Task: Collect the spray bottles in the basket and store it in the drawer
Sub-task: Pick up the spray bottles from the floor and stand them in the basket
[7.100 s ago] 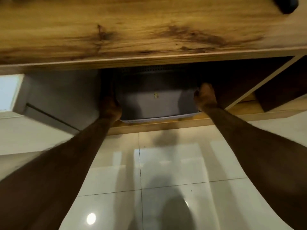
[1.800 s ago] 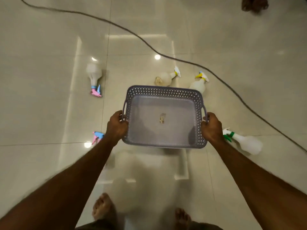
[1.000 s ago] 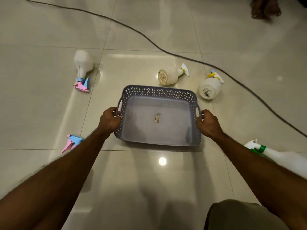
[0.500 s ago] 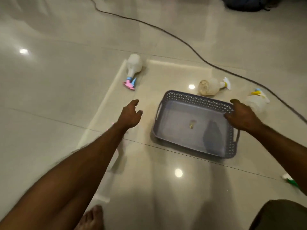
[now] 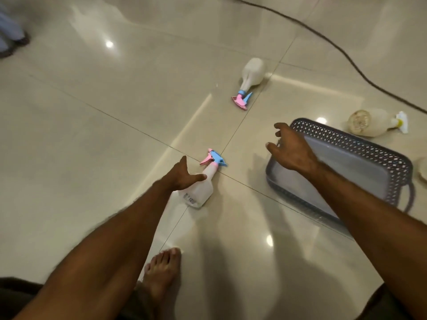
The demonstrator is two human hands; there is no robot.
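An empty grey perforated basket [image 5: 379,146] sits on the tiled floor at the right. A white spray bottle with a pink and blue nozzle [image 5: 201,188] lies on the floor in the middle; my left hand [image 5: 181,175] is open right over it, fingers spread across its neck. My right hand [image 5: 292,148] hovers open above the basket's left end, holding nothing. Farther off lies a second white bottle with a pink and blue nozzle [image 5: 250,77]. Behind the basket rests a cream bottle with a yellow and white nozzle [image 5: 372,123].
A dark cable [image 5: 342,48] runs across the floor at the upper right. My bare foot [image 5: 161,271] stands at the bottom centre. Part of another white object [image 5: 422,170] shows at the right edge. Someone's foot and trouser leg [image 5: 11,35] are at the top left.
My right hand has let go of the basket, which now rests on the floor. My left hand has reached down to the near pink and blue bottle. The view has swung left.
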